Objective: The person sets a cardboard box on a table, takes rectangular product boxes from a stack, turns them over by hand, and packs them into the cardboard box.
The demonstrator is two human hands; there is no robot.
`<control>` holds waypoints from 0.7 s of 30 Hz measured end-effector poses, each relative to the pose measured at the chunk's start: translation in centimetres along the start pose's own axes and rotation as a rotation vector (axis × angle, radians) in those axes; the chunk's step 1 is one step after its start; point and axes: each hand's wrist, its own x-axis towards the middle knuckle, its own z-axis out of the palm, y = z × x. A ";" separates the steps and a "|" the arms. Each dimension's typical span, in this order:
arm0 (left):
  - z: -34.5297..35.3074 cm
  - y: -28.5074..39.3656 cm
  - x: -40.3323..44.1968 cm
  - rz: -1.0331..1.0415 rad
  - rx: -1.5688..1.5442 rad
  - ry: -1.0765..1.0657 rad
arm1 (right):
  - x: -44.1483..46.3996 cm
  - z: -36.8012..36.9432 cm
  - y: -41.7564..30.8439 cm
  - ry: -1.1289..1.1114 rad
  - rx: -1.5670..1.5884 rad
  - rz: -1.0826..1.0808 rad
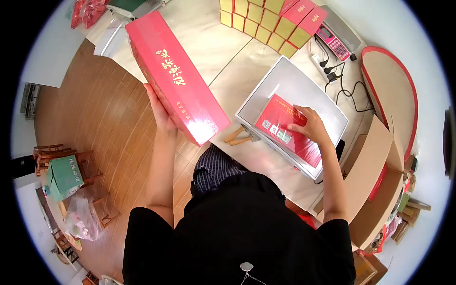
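Note:
My left hand [163,111] grips a long red gift box [175,76] from its left side and underneath. The box is tilted in the air, with gold lettering and a glossy clear wrap. My right hand [308,124] is on a second red box [289,130] that lies on a silver metal-topped unit [327,114]. The thumb rests on the box's face and the bent fingers reach over its far edge. White labels and a square code are on that face. Part of it is hidden by my hand.
Red and gold boxes [266,21] are stacked at the table's back. A pink keypad device [335,45] and a power strip [324,68] with black cords lie right of them. Wooden-handled tools [237,137] sit by the unit. An open carton [380,190] stands at right.

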 end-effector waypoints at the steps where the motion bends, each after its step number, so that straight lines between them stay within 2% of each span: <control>1: -0.4 -0.2 -0.1 -0.002 0.004 0.008 | -0.8 0.5 -0.1 -0.008 0.004 0.002; 3: -1.8 -0.9 0.1 0.043 -0.001 0.018 | -3.0 1.6 -0.4 0.127 -0.210 -0.101; 4: -2.7 -1.2 0.2 0.043 0.003 0.027 | -3.6 1.9 -0.5 0.117 -0.205 -0.102; 7: -3.5 -2.5 0.7 -0.058 -0.102 -0.166 | -4.8 3.0 -0.6 0.164 -0.353 -0.046; 9: 0.5 -2.9 0.9 0.044 0.053 0.095 | -4.8 3.4 -0.8 0.188 -0.347 -0.045; 10: 1.8 -3.0 1.0 0.031 0.057 0.092 | -4.8 3.4 -1.0 0.205 -0.345 -0.071; 12: 3.9 -4.0 1.9 0.042 0.085 -0.003 | -4.1 3.2 -0.3 0.239 -0.330 -0.109; 17: 2.9 -6.1 6.9 0.013 0.069 -0.031 | -1.0 0.8 1.6 0.262 -0.307 -0.154; 18: 1.7 -6.5 8.2 -0.153 -0.117 -0.173 | -0.7 0.5 2.0 0.242 -0.298 -0.170; 20: 3.2 -6.9 8.5 -0.322 -0.308 -0.316 | -0.2 0.1 2.5 0.231 -0.288 -0.188; 21: 4.0 -7.0 8.7 -0.240 -0.215 -0.320 | 0.1 -0.2 2.7 0.232 -0.288 -0.188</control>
